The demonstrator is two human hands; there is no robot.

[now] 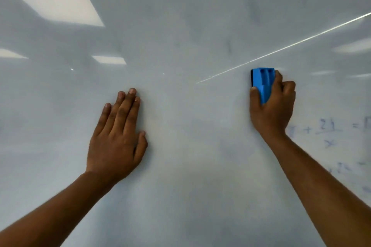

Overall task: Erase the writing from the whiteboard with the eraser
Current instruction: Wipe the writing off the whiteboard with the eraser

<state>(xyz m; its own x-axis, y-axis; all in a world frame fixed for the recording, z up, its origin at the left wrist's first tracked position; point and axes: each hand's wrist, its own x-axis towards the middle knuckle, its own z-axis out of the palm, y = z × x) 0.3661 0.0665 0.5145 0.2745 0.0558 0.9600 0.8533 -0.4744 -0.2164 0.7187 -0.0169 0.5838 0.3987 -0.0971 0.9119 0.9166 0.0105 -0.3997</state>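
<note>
The left hand (pixel 118 136) lies flat on the whiteboard (pixel 190 166), fingers straight and close together, holding nothing. Beyond it the right hand (pixel 273 106) has its fingers clamped round the blue eraser (pixel 263 84), pad to the board. Wiping looks underway; faint blue writing (pixel 329 132) remains just outside those knuckles, so the next stroke should sweep there. No containers are in sight

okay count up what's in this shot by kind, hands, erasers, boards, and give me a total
Hands: 2, left hand flat on the board, right hand gripping the eraser
Erasers: 1, blue eraser
Whiteboards: 1, whiteboard, faint blue writing at right
Total: 4
</note>
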